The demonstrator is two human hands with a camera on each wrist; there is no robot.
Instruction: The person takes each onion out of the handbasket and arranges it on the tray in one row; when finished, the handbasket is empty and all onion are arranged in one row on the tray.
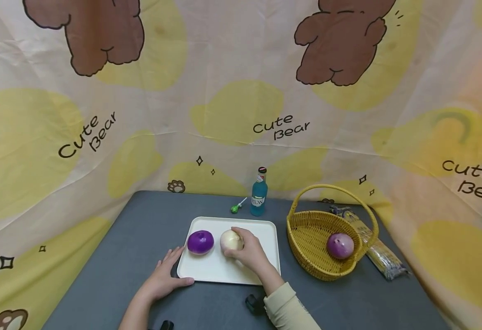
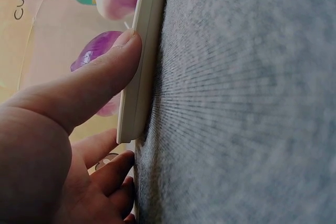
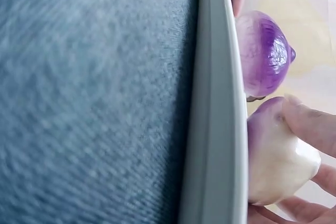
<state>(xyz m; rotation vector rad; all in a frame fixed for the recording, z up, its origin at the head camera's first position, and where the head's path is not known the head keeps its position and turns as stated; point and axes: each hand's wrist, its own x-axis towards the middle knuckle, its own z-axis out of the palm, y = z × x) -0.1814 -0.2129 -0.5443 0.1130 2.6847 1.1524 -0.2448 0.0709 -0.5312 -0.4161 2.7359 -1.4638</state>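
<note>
On the white tray (image 1: 241, 274), my right hand (image 1: 251, 251) holds a pale onion (image 1: 229, 241) between thumb and fingers. The right wrist view shows this onion (image 3: 281, 163) white above and purple on its tray side, with the thumb on its flank. To its left sits a glossy purple onion (image 1: 200, 242), its tip up in the right wrist view. My left hand (image 1: 164, 277) rests at the tray's near left corner, fingers spread along the left side. Its thumb lies straight against the near rim, as the left wrist view also shows.
Right of the tray stands a yellow wicker basket (image 1: 304, 250) with a pinkish-purple onion (image 1: 340, 246) inside. A long clear-and-yellow packet (image 1: 383, 256) lies behind it. Beyond the tray are a blue bottle (image 1: 259, 195) and a green lollipop (image 1: 235, 209). A patterned cloth hangs behind the grey table (image 1: 113, 275).
</note>
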